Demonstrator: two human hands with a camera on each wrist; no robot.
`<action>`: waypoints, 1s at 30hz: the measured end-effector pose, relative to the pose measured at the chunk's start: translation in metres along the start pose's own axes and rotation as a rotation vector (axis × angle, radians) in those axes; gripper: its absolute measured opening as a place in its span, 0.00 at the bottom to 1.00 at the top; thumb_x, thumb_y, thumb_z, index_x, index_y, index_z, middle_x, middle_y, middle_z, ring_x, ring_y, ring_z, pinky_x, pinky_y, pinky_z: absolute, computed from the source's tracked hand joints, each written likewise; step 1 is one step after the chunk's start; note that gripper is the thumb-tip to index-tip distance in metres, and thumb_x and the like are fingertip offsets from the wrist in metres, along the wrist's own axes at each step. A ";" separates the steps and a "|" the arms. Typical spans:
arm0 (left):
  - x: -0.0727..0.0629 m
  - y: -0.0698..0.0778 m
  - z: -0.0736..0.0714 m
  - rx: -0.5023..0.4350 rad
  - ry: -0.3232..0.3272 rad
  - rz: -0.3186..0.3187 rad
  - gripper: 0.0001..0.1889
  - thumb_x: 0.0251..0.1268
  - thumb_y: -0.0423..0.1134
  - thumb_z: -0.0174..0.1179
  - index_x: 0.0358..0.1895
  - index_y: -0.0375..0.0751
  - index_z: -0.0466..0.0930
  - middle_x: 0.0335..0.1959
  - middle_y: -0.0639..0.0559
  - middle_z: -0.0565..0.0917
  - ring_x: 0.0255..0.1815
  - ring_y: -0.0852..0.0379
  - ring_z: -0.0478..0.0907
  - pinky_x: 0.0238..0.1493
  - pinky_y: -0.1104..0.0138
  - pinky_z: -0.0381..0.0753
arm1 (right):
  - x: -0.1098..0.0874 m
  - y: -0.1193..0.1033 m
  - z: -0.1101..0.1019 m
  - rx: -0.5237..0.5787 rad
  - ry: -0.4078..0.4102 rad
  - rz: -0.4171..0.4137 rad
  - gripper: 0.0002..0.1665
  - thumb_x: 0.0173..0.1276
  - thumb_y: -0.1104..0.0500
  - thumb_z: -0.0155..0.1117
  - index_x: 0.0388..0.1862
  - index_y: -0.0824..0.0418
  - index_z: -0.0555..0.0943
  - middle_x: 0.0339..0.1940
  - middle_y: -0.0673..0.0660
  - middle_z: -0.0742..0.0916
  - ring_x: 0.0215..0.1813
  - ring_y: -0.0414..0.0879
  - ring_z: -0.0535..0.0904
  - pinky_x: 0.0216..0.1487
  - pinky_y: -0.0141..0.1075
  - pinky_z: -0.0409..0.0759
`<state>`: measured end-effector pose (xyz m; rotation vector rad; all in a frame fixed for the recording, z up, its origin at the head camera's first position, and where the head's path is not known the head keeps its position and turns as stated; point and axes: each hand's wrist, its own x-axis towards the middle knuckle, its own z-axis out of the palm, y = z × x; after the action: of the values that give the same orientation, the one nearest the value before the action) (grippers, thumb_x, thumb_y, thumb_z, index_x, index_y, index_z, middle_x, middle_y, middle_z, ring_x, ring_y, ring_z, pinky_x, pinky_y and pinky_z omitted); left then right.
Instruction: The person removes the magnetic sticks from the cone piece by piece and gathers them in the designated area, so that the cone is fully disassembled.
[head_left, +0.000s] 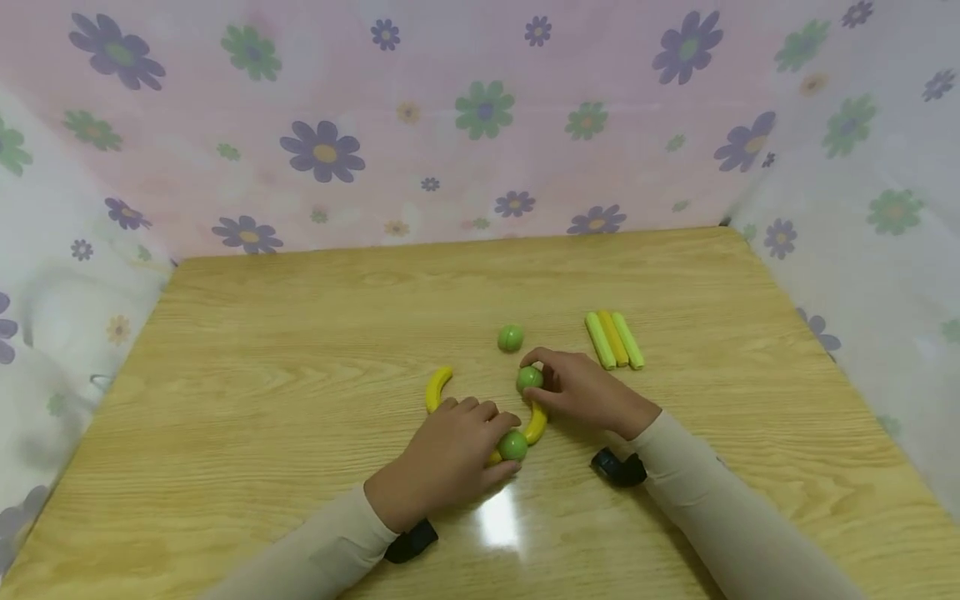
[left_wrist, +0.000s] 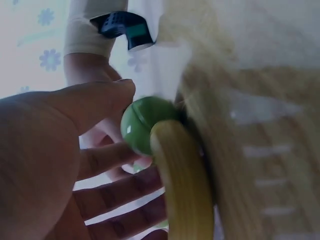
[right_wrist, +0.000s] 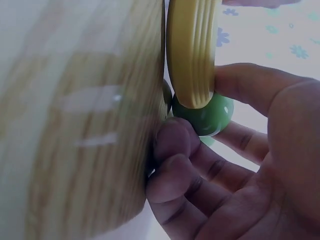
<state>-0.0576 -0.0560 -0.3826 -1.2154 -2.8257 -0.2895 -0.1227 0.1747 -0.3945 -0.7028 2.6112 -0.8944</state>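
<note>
Two bare hands each pinched a ball between thumb and forefinger. The left hand [head_left: 450, 452], lying on the near side, had its thumb and forefinger parted only as far as a glossy green ball, plastic by its look, the near green ball [head_left: 513, 445], and its other fingers were loosely spread. The right hand [head_left: 587, 389], to the right and farther off, held a matching one, the far green ball [head_left: 529, 380], with its forefinger bent over the far side and its thumb on the near side. Between the two balls ran a yellow, curved, ribbed piece, the right-hand yellow arc [head_left: 537, 423]; its long axis went from far to near and it bowed to the right. That seemed the relation that mattered most: the arc's far end met the right hand's ball, its near end appeared to meet the left hand's, and the right hand was nearer to it. To the left lay another yellow arc [head_left: 437, 390], partly hidden by the left hand; whether the bit of yellow beside the near ball belonged to it could not be told. Beyond the hands sat a third green ball [head_left: 511, 337], untouched. Farther right, three straight yellow and yellow-green sticks [head_left: 614, 339] lay side by side on the pale wood-grain table [head_left: 300, 317], before a flowered cloth [head_left: 420, 150].
</note>
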 end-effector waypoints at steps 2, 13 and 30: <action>-0.001 0.002 0.002 0.015 -0.019 -0.002 0.22 0.65 0.58 0.64 0.55 0.50 0.82 0.39 0.57 0.84 0.36 0.60 0.77 0.36 0.66 0.71 | 0.000 -0.001 0.001 0.003 -0.002 0.004 0.17 0.72 0.53 0.66 0.56 0.55 0.77 0.28 0.47 0.82 0.29 0.39 0.74 0.32 0.31 0.75; -0.001 0.003 0.008 0.065 0.005 -0.016 0.13 0.63 0.52 0.64 0.43 0.49 0.83 0.31 0.59 0.80 0.30 0.61 0.74 0.32 0.67 0.68 | -0.004 0.000 0.006 0.029 -0.014 0.027 0.16 0.73 0.52 0.64 0.54 0.56 0.75 0.25 0.47 0.81 0.25 0.39 0.74 0.28 0.30 0.74; -0.003 0.000 0.012 0.084 0.068 -0.037 0.10 0.54 0.44 0.64 0.40 0.50 0.81 0.28 0.58 0.76 0.27 0.59 0.71 0.30 0.68 0.64 | 0.000 0.006 0.000 0.105 -0.001 0.080 0.18 0.76 0.47 0.59 0.56 0.57 0.75 0.29 0.51 0.83 0.28 0.42 0.75 0.30 0.34 0.76</action>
<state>-0.0553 -0.0561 -0.3951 -1.1159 -2.7744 -0.2082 -0.1248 0.1791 -0.3984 -0.5678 2.5500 -0.9982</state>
